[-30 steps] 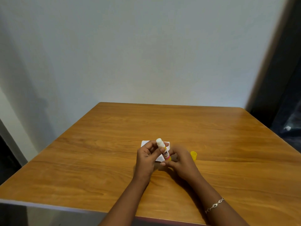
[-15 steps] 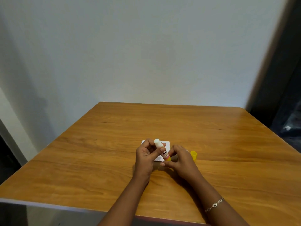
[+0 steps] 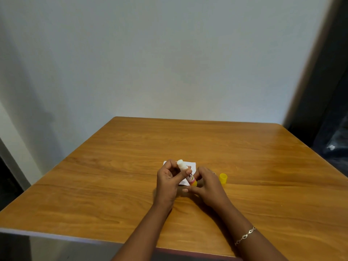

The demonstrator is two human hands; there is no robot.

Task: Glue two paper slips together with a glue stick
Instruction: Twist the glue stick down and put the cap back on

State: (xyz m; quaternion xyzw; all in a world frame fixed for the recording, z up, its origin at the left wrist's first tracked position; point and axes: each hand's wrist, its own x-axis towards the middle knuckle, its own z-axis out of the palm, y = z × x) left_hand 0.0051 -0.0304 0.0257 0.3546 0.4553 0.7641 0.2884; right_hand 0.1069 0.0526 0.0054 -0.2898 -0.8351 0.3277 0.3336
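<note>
An uncapped glue stick, white with a yellow base, tilts up and to the left over the middle of the table. My left hand grips its upper body between thumb and fingers. My right hand holds its yellow base with the fingertips. White paper slips lie flat on the table behind the hands, mostly hidden by them. The yellow cap stands on the table just right of my right hand.
The wooden table stands against a pale wall. A dark doorway lies off its right side. A bracelet is on my right wrist.
The glue stick has tilted a little further left and dropped slightly in my hands. Both hands have stayed in place over the paper.
</note>
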